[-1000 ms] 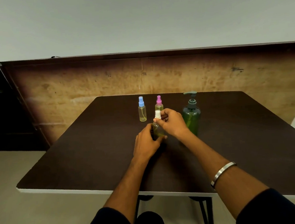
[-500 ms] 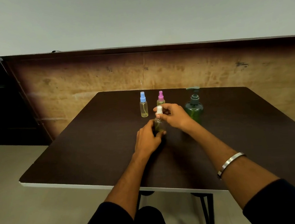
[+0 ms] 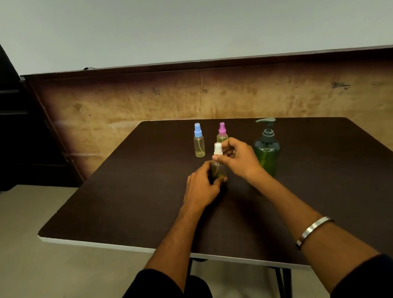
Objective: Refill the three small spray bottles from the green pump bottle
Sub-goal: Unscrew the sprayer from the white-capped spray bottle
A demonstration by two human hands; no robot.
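Both hands on the white-capped spray bottle, mid-table.

Left hand (image 3: pixel 202 187) curled closed round the body of the white-capped spray bottle (image 3: pixel 218 163), which stands upright on the dark table (image 3: pixel 124 201). Right hand (image 3: pixel 237 158) pinches its white cap, fingertips together. Behind: blue-capped spray bottle (image 3: pixel 199 140) and pink-capped spray bottle (image 3: pixel 222 132), upright, untouched. Green pump bottle (image 3: pixel 267 148) just right of the right hand. Steel bangle (image 3: pixel 313 231) on right wrist.

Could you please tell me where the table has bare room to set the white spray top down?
The dark brown table is bare left of the blue-capped spray bottle and right of the green pump bottle. Between them, it's crowded.
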